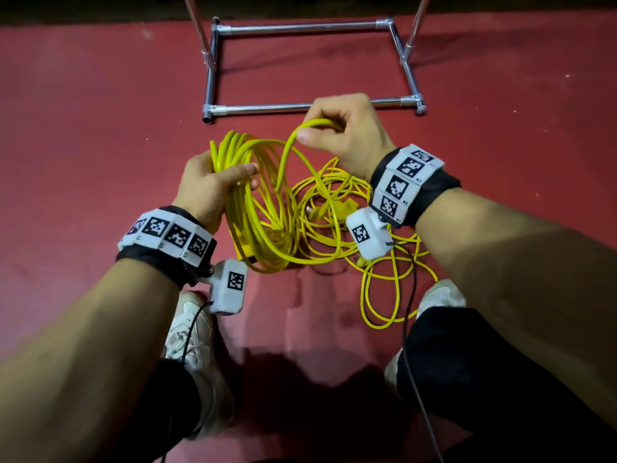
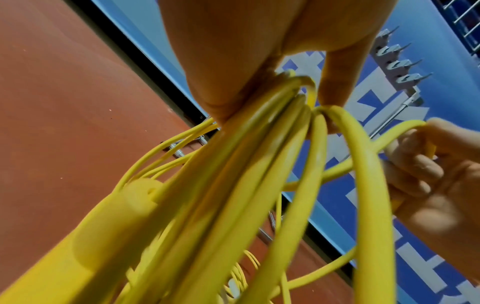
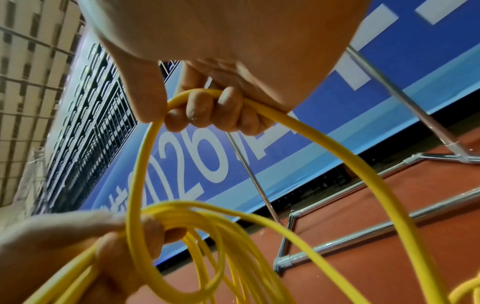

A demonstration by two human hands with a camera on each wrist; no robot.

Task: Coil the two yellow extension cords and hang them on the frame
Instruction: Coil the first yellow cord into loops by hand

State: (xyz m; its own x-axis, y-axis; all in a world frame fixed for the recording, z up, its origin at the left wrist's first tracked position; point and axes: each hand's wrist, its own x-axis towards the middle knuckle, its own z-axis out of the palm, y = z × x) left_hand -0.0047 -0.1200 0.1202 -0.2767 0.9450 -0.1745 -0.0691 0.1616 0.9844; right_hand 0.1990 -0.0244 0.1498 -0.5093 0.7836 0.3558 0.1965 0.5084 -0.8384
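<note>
While left hand (image 1: pixel 207 185) grips coil (image 1: pixel 257 208) (wrist view: banner (image 3: pixel 259 144))

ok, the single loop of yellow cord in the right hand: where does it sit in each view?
Head: the loop is upper centre, pinched by the right hand, just in front of the frame's near bar.
Left wrist: the loop is at the right edge, middle height, in the right hand's fingers.
Right wrist: the loop is upper centre, under the curled fingers.
Shared landmark: the coil gripped by the left hand.
</note>
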